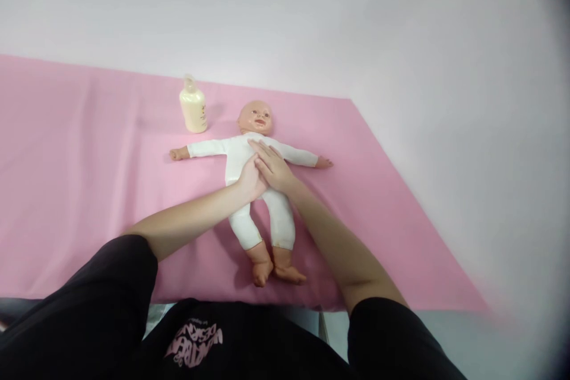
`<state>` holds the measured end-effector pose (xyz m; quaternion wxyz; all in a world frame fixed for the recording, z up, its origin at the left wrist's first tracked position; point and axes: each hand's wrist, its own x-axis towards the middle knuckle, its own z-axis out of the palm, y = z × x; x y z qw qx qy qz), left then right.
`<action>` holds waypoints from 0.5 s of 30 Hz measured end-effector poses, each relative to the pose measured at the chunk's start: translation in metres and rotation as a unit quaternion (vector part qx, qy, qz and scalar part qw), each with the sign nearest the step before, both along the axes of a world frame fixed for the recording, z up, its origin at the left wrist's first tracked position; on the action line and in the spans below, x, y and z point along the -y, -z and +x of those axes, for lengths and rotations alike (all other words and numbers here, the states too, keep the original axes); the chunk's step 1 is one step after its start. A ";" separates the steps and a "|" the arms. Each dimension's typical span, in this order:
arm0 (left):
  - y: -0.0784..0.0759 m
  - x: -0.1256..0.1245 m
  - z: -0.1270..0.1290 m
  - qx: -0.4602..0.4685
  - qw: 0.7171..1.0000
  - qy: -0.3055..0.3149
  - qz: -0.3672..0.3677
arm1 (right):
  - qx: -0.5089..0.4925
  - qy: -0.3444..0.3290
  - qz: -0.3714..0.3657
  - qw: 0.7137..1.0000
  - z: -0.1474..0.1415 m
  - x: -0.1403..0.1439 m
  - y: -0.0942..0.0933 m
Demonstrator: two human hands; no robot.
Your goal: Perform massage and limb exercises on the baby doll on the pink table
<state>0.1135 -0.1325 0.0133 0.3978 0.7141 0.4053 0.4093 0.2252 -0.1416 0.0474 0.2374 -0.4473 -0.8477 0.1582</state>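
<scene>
A baby doll (236,157) in a white bodysuit lies on its back on a pink sheet (89,178), arms spread, head away from me. My left hand (250,179) rests flat on the doll's belly. My right hand (269,165) lies beside it on the chest, fingers stretched and touching the left hand. Neither hand holds anything.
A cream-coloured bottle (193,108) with a clear cap stands on the sheet to the left of the doll's head. The pink sheet ends at the right against a white surface (467,160). My black sleeves fill the lower edge.
</scene>
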 end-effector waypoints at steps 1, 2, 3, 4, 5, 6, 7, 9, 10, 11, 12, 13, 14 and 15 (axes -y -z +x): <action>-0.002 0.003 0.001 0.011 1.000 -0.006 -0.014 | -0.006 0.011 -0.012 1.000 0.005 -0.005 0.004; -0.005 0.006 0.000 0.022 0.999 -0.017 -0.027 | -0.009 0.020 -0.022 1.000 0.010 -0.010 0.009; -0.009 0.009 -0.001 0.029 0.999 -0.032 -0.029 | -0.010 0.026 -0.027 0.999 0.014 -0.014 0.013; -0.013 0.010 -0.004 0.027 0.998 -0.048 -0.017 | -0.008 0.029 -0.030 0.999 0.017 -0.017 0.016; -0.017 0.011 -0.007 0.015 0.998 -0.061 0.009 | -0.003 0.031 -0.029 0.999 0.019 -0.019 0.019; -0.020 0.010 -0.011 -0.011 0.997 -0.066 0.043 | 0.006 0.034 -0.027 0.999 0.019 -0.021 0.021; -0.022 0.008 -0.015 -0.049 0.994 -0.062 0.072 | 0.018 0.039 -0.027 0.999 0.018 -0.021 0.021; -0.024 0.001 -0.024 -0.137 0.986 -0.040 0.086 | 0.047 0.067 -0.034 0.996 0.013 -0.019 0.021; -0.024 -0.003 -0.027 -0.180 0.980 -0.029 0.082 | 0.060 0.086 -0.041 0.994 0.010 -0.018 0.021; -0.024 -0.007 -0.030 -0.217 0.973 -0.022 0.081 | 0.070 0.104 -0.048 0.991 0.006 -0.015 0.021; -0.023 -0.010 -0.033 -0.245 0.966 -0.019 0.086 | 0.076 0.120 -0.055 0.988 0.002 -0.013 0.022; -0.023 -0.013 -0.036 -0.264 0.960 -0.016 0.098 | 0.079 0.133 -0.060 0.986 -0.002 -0.009 0.024; -0.023 -0.016 -0.038 -0.275 0.955 -0.013 0.111 | 0.079 0.141 -0.061 0.985 -0.006 -0.005 0.026; -0.023 -0.018 -0.040 -0.281 0.952 -0.008 0.120 | 0.077 0.147 -0.059 0.984 -0.010 0.000 0.028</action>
